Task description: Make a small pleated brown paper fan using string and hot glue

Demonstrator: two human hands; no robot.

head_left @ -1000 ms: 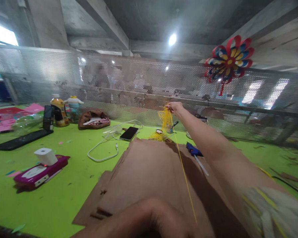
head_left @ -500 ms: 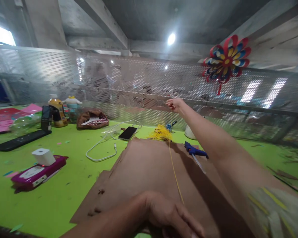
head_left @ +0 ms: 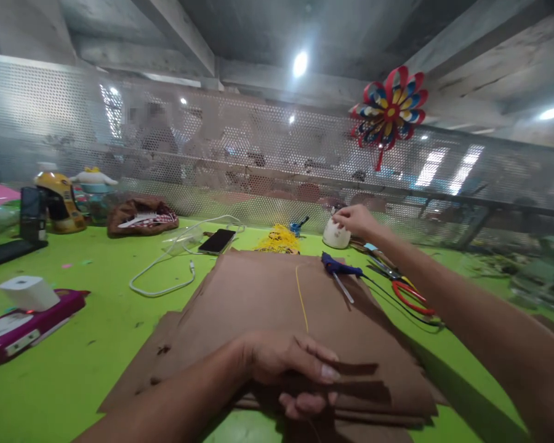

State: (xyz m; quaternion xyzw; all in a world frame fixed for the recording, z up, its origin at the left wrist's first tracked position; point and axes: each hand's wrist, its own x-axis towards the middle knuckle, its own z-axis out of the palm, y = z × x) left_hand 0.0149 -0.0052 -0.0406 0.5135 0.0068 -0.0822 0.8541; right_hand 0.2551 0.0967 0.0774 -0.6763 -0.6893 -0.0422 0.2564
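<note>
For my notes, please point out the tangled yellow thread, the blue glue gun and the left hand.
Tangled yellow thread [head_left: 279, 238], head view: middle.
Blue glue gun [head_left: 335, 265], head view: body.
Left hand [head_left: 287, 359], head view: thumb side.

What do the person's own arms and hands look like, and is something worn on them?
The left hand and right hand are without gloves. Both forearms are bare as far as they show, with no sleeve in view. I see no watch, bracelet or ring.

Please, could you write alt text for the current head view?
A person's left hand is over stacked brown sheets, a yellow thread running toward it, while the right hand is at a white object, contact unclear. A blue glue gun lies nearby.
</note>
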